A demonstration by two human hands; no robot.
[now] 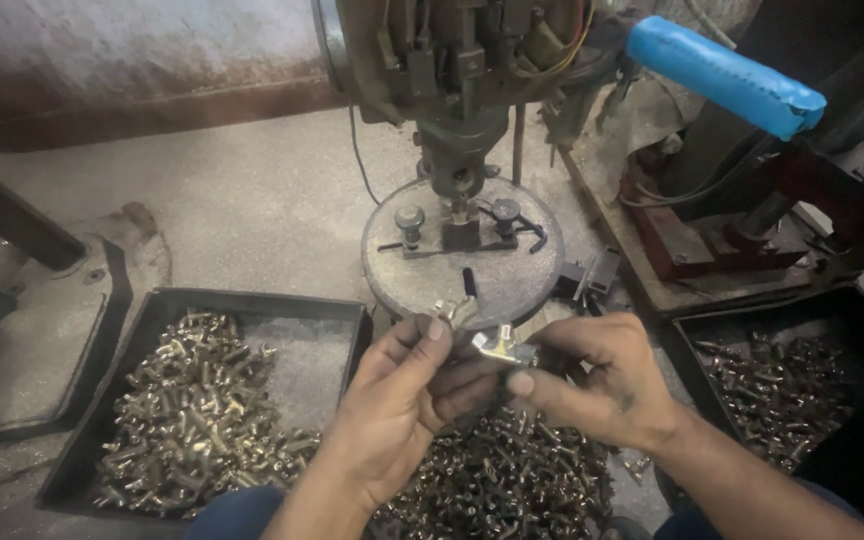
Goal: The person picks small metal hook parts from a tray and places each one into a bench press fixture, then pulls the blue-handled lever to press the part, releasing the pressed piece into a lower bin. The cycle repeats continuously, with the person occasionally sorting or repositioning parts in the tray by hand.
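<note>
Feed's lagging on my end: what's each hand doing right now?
Left hand: closed, pinching a small brass-coloured metal part.
Right hand: closed, pinching a small shiny silver metal part.

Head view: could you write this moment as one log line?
left hand: pinches small metal part | right hand: pinches another metal piece | behind: press plate | left: tray of screws

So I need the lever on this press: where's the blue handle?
The blue handle is at the top right of the head view, sticking out to the right of the press, above the right tray.
</note>
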